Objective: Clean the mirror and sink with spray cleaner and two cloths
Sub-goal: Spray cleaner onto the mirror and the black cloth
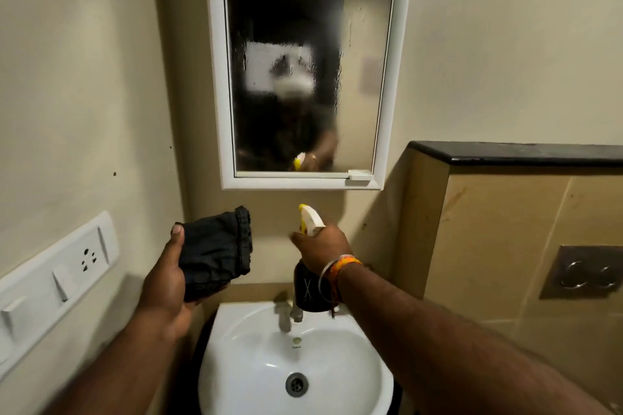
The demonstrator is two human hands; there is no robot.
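Holding the spray bottle (308, 280) by its neck, the right hand (320, 246) has its fingers curled tight around it, and the white and yellow nozzle sticks up above the hand and points at the mirror (310, 61). The bottle's dark body hangs over the tap (286, 313) at the back of the sink (236, 364). A band (340, 266) sits on the right wrist. The left hand (168, 276) grips a folded dark cloth (219, 253), thumb on top and fingers under it, up in the air to the left of the bottle. The mirror on the wall above is wet and foggy, with drips running down the glass. A white switch board (50, 280) is on the left wall.
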